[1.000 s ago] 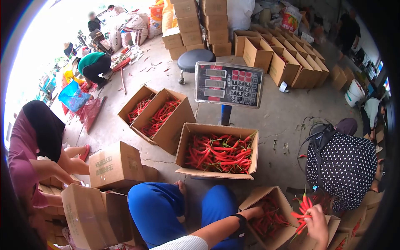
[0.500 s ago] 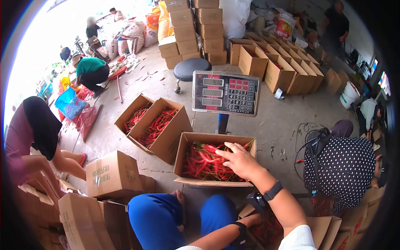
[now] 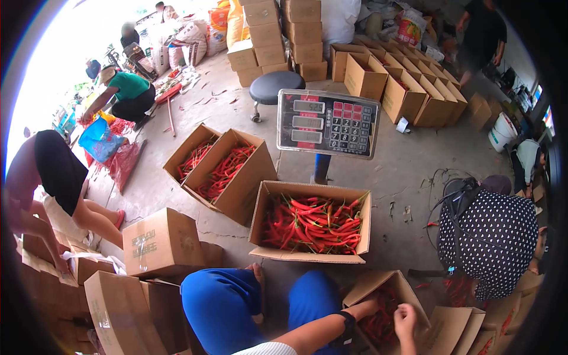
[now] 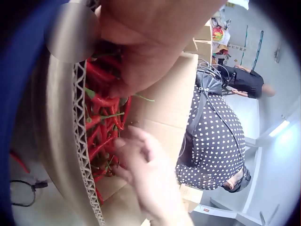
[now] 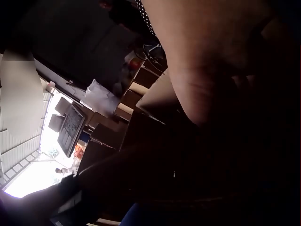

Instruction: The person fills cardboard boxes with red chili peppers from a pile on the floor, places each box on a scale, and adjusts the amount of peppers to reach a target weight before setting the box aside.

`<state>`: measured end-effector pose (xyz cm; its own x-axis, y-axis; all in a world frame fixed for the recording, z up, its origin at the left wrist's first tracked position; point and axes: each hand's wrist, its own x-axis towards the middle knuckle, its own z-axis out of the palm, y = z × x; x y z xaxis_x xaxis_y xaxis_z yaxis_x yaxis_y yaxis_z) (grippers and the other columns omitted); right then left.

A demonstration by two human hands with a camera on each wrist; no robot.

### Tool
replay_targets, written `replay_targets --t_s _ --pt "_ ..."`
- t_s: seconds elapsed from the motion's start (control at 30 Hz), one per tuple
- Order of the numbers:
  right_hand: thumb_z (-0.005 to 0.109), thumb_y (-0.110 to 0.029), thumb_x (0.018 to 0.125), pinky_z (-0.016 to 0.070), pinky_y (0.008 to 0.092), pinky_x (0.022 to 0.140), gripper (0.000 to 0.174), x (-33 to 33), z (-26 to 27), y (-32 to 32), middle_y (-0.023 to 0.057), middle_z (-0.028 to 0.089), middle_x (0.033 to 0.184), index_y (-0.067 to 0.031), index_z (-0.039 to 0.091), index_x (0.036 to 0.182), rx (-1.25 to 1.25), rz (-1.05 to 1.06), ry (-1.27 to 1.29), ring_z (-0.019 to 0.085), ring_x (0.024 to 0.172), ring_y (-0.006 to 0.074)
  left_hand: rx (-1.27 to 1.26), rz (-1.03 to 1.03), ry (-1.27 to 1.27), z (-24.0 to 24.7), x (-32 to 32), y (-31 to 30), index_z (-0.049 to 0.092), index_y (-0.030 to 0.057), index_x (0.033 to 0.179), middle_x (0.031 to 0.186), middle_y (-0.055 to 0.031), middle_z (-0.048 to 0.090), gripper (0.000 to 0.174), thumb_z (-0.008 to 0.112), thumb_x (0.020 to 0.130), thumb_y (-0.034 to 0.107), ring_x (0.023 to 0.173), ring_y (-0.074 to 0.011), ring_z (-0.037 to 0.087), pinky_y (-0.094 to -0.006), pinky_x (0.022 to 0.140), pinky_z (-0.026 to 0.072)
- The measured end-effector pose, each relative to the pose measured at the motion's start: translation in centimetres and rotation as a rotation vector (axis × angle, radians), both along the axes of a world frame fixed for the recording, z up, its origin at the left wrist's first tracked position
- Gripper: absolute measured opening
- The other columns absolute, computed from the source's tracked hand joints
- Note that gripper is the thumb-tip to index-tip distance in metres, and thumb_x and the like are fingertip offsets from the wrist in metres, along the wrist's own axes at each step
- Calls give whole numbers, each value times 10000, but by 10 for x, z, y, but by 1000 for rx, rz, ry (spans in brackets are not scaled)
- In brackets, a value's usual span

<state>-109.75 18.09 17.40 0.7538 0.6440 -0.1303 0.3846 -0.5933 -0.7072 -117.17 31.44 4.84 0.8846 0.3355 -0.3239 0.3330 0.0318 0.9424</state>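
Observation:
My left hand [image 3: 368,307] is down inside the lower cardboard box [image 3: 399,284], among red chili peppers [image 4: 101,127]. In the left wrist view the left hand [image 4: 146,47] covers its own fingertips, so its hold cannot be made out. Over the same box is my right hand [image 3: 405,322], its fingers loosely bent and no pepper visible in them. The left wrist view shows the right hand [image 4: 141,160] close above the peppers. A larger open box [image 3: 310,258] of peppers sits behind the scale display [image 3: 328,124]. The right wrist view is mostly dark.
Two pepper-filled boxes [image 3: 241,192] stand left of the scale. Closed cartons [image 3: 160,239] are beside my left knee. A person in a dotted top [image 3: 491,236] crouches at right. Beyond the display are a round stool [image 3: 277,87], stacked cartons [image 3: 305,35] and rows of boxes [image 3: 402,106].
My right hand held peppers a second ago, then was spread over the larger box; now it is back at the lower box without them. The left hand stays in the lower box.

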Motion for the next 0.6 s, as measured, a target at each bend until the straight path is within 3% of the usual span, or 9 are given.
replay_targets --t_s 0.07,0.13,0.23,0.37,0.43,0.57,0.6 --pt "744 -180 696 486 436 842 476 -32 -2 -13 191 570 1137 -40 573 1118 -235 127 -230 594 955 346 56 0 -8 16 -8 8 650 54 1048 1055 -241 620 276 535 889 248 981 -379 596 -434 851 457" --pt "764 -234 666 466 455 877 553 -44 -13 -15 209 567 1148 -60 559 1149 -273 173 -168 564 1026 379 122 2 -18 39 -14 18 651 51 1034 1039 -238 622 262 536 884 232 967 -377 599 -436 836 461" --pt "774 -235 658 459 443 898 585 -33 -21 -9 221 552 1166 -74 541 1171 -411 244 -56 537 1076 385 136 -4 -40 52 -13 21 652 47 1014 1015 -235 627 241 536 877 208 946 -373 604 -440 813 466" --pt "779 -234 659 479 458 864 444 -31 -13 1 205 609 1030 -73 624 1043 -370 153 -229 579 985 389 -39 -25 -98 39 -14 21 645 45 1044 1039 -246 619 260 546 847 183 970 -380 599 -438 834 469" --pt "775 -226 660 482 460 856 400 -27 2 9 200 619 1004 -74 645 1007 -508 197 -147 589 968 379 -131 -28 -151 50 -21 24 641 40 1054 1048 -251 616 276 561 827 174 985 -385 595 -432 855 467" --pt "765 -215 666 491 460 836 379 -25 46 30 197 623 996 -75 658 1002 -807 279 -129 597 962 368 184 10 -44 66 -23 30 631 18 1044 1058 -251 612 290 594 788 150 1010 -392 585 -420 882 461" --pt "740 -184 707 513 431 772 309 -27 63 38 174 647 903 -57 657 976 -617 305 -270 629 872 348 271 12 -2 69 -22 30 628 13 1044 1063 -250 610 295 598 782 144 1016 -394 582 -419 887 459"
